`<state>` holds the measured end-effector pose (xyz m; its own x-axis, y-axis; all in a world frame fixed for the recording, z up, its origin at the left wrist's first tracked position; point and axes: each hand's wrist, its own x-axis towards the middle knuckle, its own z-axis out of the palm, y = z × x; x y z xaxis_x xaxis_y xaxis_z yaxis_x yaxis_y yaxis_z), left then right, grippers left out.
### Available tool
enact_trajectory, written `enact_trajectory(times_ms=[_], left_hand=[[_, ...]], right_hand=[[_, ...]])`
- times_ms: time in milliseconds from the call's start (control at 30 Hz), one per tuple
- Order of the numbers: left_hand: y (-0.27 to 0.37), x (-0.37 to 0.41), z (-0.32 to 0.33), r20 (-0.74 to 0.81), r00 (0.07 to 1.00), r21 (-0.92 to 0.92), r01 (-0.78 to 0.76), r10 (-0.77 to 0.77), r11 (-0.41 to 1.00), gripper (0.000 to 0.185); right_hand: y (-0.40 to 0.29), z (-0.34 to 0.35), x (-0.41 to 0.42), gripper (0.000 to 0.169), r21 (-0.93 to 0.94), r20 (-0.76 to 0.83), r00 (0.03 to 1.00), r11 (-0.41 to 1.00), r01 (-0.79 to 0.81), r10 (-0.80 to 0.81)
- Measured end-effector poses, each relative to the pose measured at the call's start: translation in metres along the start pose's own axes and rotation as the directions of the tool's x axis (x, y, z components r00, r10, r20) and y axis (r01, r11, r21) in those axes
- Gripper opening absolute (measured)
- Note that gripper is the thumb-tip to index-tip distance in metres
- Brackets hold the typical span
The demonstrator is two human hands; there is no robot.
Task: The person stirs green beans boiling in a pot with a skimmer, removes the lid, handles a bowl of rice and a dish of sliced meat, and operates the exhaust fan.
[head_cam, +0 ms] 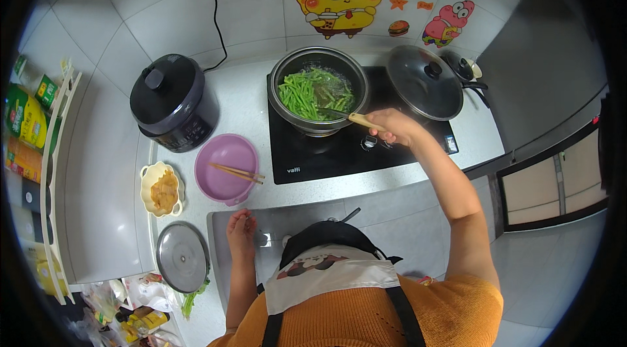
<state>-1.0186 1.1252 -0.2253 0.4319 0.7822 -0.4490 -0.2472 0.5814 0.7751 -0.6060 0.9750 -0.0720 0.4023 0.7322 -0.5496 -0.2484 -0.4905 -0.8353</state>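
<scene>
My right hand [394,126] grips the pale wooden handle of a cooking utensil [361,120]. Its dark end reaches into the pot, where the tip is hidden among the greens. In the deep pot [360,102] on the black cooktop [318,161], cut green beans or similar green stalks [300,95] lie in bubbling liquid, heaped mostly at the left. My left hand [241,229] hovers near the counter's front edge, just below a purple bowl [220,151]. Its fingers are loosely curled, with nothing visible in them. A pair of wooden chopsticks [237,172] rests across that bowl's right rim.
Right of the pot sits a lidded pan [423,82]. An electric pressure cooker [174,102] is plugged in at left. Along the left counter are a cream scalloped dish of yellowish pieces [164,193], a round metal lid [182,259] over leafy greens [193,300], and a rack of bottles [56,151].
</scene>
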Motion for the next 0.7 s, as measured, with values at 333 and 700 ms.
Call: enact_trajectory(times_ms=[333,700], left_hand=[[0.001,-0.005,0.006,-0.021,1.000,0.018,0.020,-0.019,1.000,0.012],[-0.004,-0.005,0.000,0.001,0.999,0.018,0.037,-0.037,0.999,0.013]], right_hand=[[0.038,-0.003,-0.022,0.037,-0.043,-0.166,0.959,0.973,0.227,-0.231],[0.078,0.010,-0.021,0.039,-0.038,-0.337,0.887,0.946,0.321,-0.315]])
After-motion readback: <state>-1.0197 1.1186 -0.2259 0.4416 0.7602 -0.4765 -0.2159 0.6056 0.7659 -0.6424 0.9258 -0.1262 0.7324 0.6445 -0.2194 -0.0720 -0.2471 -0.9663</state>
